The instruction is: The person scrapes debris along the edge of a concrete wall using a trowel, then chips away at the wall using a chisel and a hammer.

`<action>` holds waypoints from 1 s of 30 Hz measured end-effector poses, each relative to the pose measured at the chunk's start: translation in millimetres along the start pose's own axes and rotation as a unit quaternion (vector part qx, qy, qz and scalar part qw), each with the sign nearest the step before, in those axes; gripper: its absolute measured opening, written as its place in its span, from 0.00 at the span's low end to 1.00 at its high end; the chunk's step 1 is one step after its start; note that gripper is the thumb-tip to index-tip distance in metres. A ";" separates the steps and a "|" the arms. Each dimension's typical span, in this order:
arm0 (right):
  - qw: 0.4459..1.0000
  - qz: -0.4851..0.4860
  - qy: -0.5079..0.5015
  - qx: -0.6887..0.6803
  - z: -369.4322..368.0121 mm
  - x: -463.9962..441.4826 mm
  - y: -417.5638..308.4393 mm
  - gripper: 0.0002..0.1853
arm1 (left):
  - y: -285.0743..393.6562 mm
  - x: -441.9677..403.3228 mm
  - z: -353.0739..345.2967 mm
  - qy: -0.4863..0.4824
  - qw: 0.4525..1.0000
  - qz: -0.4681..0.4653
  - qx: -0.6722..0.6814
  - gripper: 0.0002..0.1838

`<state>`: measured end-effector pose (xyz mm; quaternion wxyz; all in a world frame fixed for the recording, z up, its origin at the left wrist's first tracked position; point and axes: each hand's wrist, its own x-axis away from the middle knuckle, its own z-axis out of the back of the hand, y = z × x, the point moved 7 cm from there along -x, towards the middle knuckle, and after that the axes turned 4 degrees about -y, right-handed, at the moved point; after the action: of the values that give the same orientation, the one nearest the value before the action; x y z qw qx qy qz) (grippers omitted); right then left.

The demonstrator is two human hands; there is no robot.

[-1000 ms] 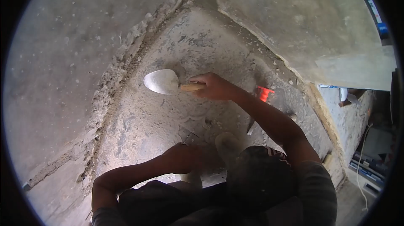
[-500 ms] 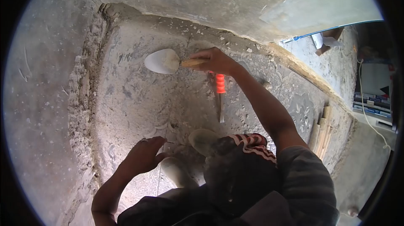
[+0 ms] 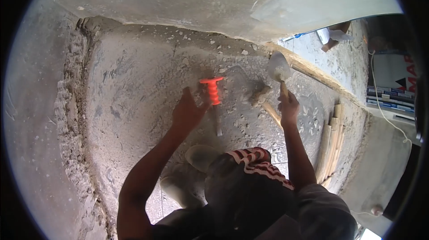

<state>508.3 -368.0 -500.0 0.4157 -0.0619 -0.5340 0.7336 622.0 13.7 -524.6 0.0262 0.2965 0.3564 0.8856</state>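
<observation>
In the head view my right hand (image 3: 289, 109) is closed around the wooden handle of a trowel (image 3: 279, 66), its blade pointing away from me near the wooden strip. My left hand (image 3: 187, 111) reaches out with thumb and forefinger apart, just left of a chisel (image 3: 213, 94) with an orange grip and hand guard. Whether the thumb touches the grip I cannot tell. The chisel's metal shank points towards me. Between the chisel and my right hand lies a hammer (image 3: 269, 111) with a wooden handle, on the dusty floor.
Broken rubble (image 3: 185, 62) lies along the far wall (image 3: 201, 3). A rough, chipped edge (image 3: 73, 106) runs down the left side. Bamboo-like poles (image 3: 330, 144) lie at right, near a wooden strip (image 3: 317, 76). Boxes (image 3: 391, 97) and a cord (image 3: 379, 101) are beyond.
My right hand has carried the trowel to the right and turned its blade away from me. My left hand has moved forward to the chisel. The hammer now shows.
</observation>
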 end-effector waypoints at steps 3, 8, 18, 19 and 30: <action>0.994 0.050 -0.042 0.085 -9.0 3.3 -19.4 0.23 | 39.5 -20.8 -30.1 0.080 0.997 -0.002 -0.002 0.52; 0.987 0.070 -0.077 0.124 15.3 31.5 -32.5 0.20 | 29.9 -29.9 -61.9 0.172 0.975 -0.005 0.137 0.50; 0.957 0.124 -0.182 0.187 -14.7 22.2 -34.8 0.21 | -14.3 20.5 112.8 0.037 0.882 0.007 0.471 0.15; 0.958 0.100 -0.198 0.180 -19.5 27.6 -40.0 0.23 | -17.1 34.8 140.0 0.051 0.885 0.020 0.463 0.16; 0.899 0.178 -0.333 0.221 -85.0 51.7 -65.9 0.25 | -166.8 193.9 184.2 0.120 0.889 0.100 0.431 0.15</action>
<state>556.1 -265.3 -462.6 0.0796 0.1853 -0.4457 0.8722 535.1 301.3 -429.2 -0.2357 0.2037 0.6721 0.6717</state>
